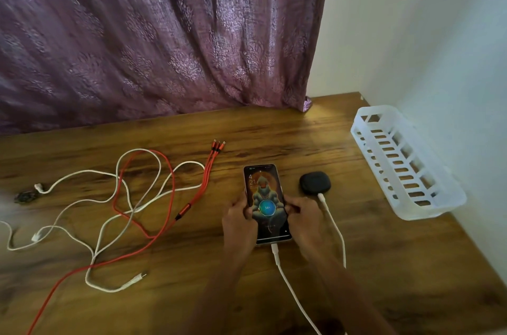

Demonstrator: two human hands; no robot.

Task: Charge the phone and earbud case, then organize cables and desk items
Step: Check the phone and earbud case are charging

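The phone [262, 186] lies face up on the wooden desk [301, 139], its screen lit with a charging circle. A white cable [288, 282] is plugged into its near end. My left hand [238, 220] grips the phone's left edge and my right hand [303, 220] grips its right edge. Just right of the phone sits the black earbud case [315, 182], with a second white cable [336, 227] plugged into it. Left of the phone a red multi-head cable [170, 186] and loose white cables [104, 214] lie tangled.
A white slotted plastic basket [406, 161] stands at the desk's right side against the wall. A purple curtain [164, 32] hangs behind the desk. A small dark object [25, 196] lies at the far left by a white plug.
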